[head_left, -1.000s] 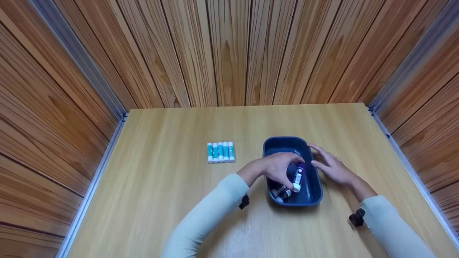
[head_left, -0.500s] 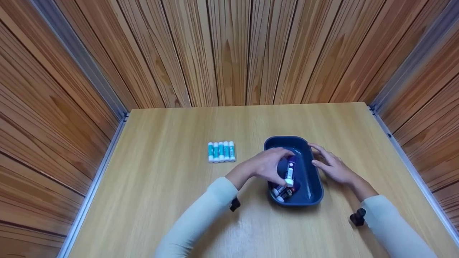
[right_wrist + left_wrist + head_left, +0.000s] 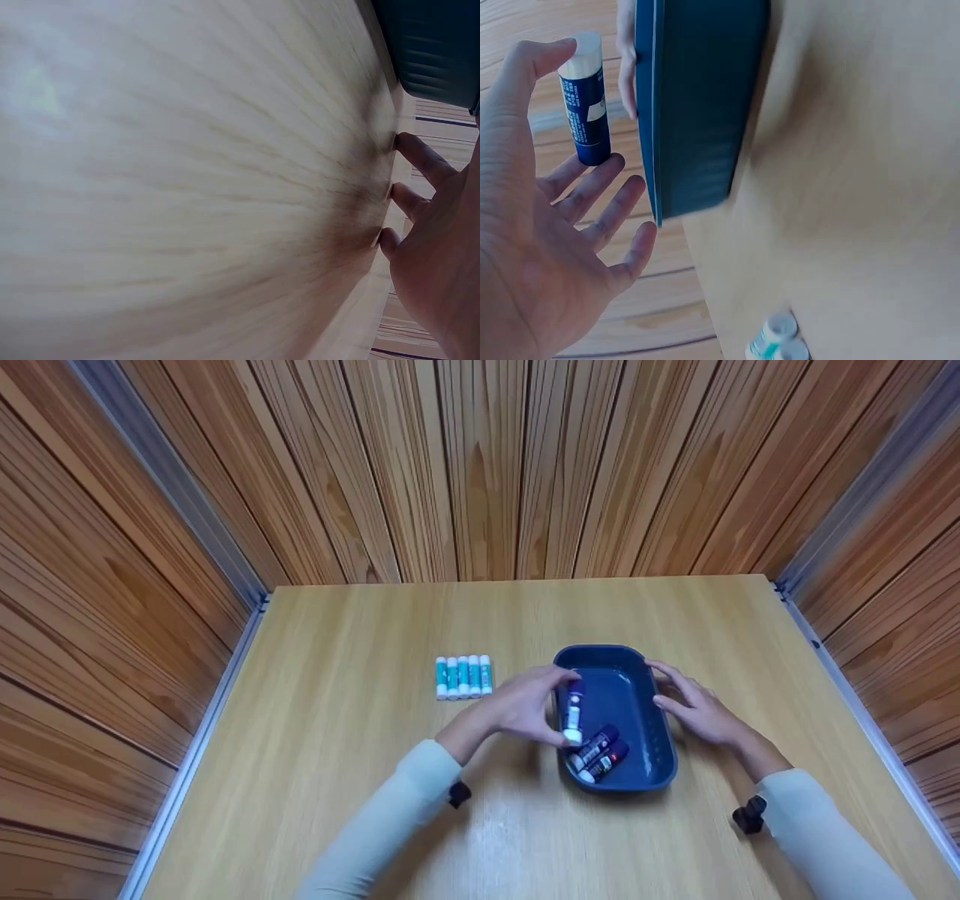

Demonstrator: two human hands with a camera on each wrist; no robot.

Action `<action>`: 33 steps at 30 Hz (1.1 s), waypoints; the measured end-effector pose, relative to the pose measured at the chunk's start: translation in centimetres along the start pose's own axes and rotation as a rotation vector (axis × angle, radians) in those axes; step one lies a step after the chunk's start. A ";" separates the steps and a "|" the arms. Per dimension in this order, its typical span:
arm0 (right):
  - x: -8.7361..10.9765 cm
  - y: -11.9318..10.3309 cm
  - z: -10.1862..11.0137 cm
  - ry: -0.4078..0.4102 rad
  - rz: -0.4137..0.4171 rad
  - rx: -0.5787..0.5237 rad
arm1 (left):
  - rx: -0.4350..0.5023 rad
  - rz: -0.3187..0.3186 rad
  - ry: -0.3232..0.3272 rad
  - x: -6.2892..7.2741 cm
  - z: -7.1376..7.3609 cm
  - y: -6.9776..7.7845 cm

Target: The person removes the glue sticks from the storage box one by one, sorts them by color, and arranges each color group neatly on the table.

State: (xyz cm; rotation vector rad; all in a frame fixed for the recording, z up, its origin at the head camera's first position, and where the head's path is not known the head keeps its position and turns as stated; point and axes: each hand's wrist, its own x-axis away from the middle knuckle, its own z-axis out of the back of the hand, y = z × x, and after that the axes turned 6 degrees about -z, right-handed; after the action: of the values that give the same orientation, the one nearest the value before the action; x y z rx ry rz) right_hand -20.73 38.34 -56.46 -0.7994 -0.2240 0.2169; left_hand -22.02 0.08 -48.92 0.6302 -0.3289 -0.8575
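Observation:
My left hand (image 3: 521, 705) pinches a dark purple glue stick (image 3: 574, 712) by its ends over the left rim of a navy plastic bin (image 3: 637, 735). In the left wrist view the thumb presses the white end of the glue stick (image 3: 585, 112) and fingertips support its dark end. Two more dark glue sticks, one (image 3: 594, 745) beside the other (image 3: 604, 761), lie slanted in the bin's near left corner. My right hand (image 3: 701, 712) stays at the bin's right side, fingers extended towards the rim. Several of its fingertips touch the table in the right wrist view.
Several teal-and-white glue sticks (image 3: 463, 678) lie side by side in a row on the wooden table (image 3: 360, 660), left of the bin. A wood-plank wall (image 3: 480, 472) rises behind the table, with metal rails along both sides.
My left hand has moved left with the dark glue stick, from above the bin's middle to its left rim. The two glue sticks in the bin are now uncovered. My right hand keeps its place.

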 end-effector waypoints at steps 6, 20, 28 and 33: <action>-0.1 0.1 -0.1 -0.010 0.011 -0.010 | -0.014 0.031 0.043 1.9 0.9 -1.3; -0.2 0.0 0.0 -0.024 0.010 -0.020 | -0.020 0.099 0.122 5.1 2.3 -3.1; -0.1 0.0 0.0 -0.023 0.002 -0.028 | -0.022 0.097 0.158 6.7 2.8 -4.3; -0.1 0.1 0.0 -0.040 -0.004 -0.055 | -0.029 0.103 0.194 7.3 2.2 -4.9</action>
State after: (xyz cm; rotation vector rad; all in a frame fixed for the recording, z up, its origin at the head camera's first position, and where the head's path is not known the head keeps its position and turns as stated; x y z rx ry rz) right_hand -20.83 38.38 -56.50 -0.8492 -0.2703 0.2243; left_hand -21.55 -8.94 -50.18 0.6580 -0.1716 -0.6954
